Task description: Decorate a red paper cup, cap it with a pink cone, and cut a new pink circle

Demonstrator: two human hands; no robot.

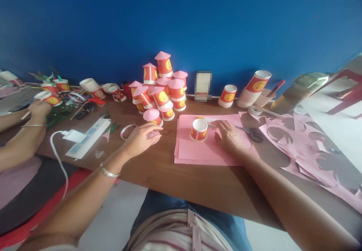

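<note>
Over the table's left-middle, my left hand (145, 137) is held with its fingers stretched out, beside a red cup with a pink paper cone top (151, 116). Something pink shows between its thumb and fingers; I cannot make out what. My right hand (229, 137) lies on a stack of pink paper sheets (186, 154), fingers spread. Its fingertips are at a small greyish item (211, 125) that is too unclear to name. To their left a red and white paper cup (198, 131) without a cone stands upright on the sheets. Dark-handled scissors (256, 136) lie right of that hand.
Several cone-topped cups (161, 96) are piled against the blue wall. Farther right are a lone cup (227, 95), a cup stack (256, 87), a tape roll (255, 110) and pink paper scraps (305, 145). A power strip (88, 139) and a co-worker's hand (40, 109) are left.
</note>
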